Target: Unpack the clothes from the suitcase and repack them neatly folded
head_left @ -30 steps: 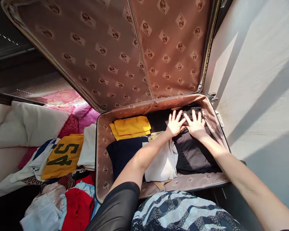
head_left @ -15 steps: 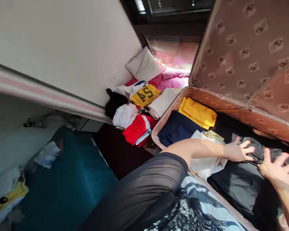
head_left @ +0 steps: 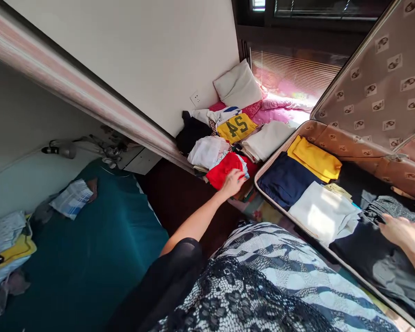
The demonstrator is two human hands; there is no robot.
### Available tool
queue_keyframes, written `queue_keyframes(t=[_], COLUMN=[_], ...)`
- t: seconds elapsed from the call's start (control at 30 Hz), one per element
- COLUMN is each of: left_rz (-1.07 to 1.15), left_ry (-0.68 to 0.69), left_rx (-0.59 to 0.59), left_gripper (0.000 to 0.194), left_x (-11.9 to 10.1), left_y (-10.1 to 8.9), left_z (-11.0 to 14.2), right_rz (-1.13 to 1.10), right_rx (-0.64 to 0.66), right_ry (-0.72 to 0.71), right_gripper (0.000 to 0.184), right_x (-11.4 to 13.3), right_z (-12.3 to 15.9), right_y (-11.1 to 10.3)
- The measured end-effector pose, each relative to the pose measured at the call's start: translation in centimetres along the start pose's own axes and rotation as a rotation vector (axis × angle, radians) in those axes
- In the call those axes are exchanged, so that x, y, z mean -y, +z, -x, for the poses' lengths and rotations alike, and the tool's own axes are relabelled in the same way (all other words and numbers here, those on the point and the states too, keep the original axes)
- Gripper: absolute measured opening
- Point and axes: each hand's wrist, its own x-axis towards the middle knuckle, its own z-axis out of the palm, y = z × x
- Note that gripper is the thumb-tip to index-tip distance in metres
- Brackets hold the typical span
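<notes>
My left hand point(head_left: 232, 183) reaches to the near edge of a folded red garment point(head_left: 224, 169) with a light blue and white border. Its fingers are a little bent and look apart, touching the cloth or just above it. My right hand point(head_left: 403, 230) lies over dark folded clothes point(head_left: 373, 253) in the open suitcase point(head_left: 273, 196), fingers stretched out. Beside those clothes are a folded white garment point(head_left: 323, 210), a navy one point(head_left: 287, 180) and a yellow one point(head_left: 314, 157). A grey speckled garment point(head_left: 394, 205) shows just beyond my right hand.
Around the red garment lie a white garment point(head_left: 207, 151), a yellow shirt with numbers point(head_left: 237, 128), black cloth point(head_left: 193, 133) and a folded cream cloth point(head_left: 268, 140). A pale pillow point(head_left: 238, 85) leans at the wall. A teal-covered bed point(head_left: 100, 240) is at left; the suitcase lid point(head_left: 376, 92) stands upright.
My left hand has left the suitcase and moved left to the red garment. My right hand stays over the dark clothes. The view has swung left.
</notes>
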Motion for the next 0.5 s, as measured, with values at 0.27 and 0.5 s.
queue_keyframes(t=[0.27,0.5], left_rz=[-0.545,-0.729], left_ry=[-0.101,-0.089], left_rx=[0.027,0.117], left_gripper=[0.091,0.087], left_x=[7.3,6.8], left_y=[-3.8,-2.0], left_z=[1.4,-0.6], right_rz=[-0.140,-0.181], right_rx=[0.174,0.494], right_ry=[-0.297,-0.410], right_gripper=[0.045,0.043], right_x=[26.1,42.2], right_z=[-3.4,-4.1], right_y=[0.1,3.8])
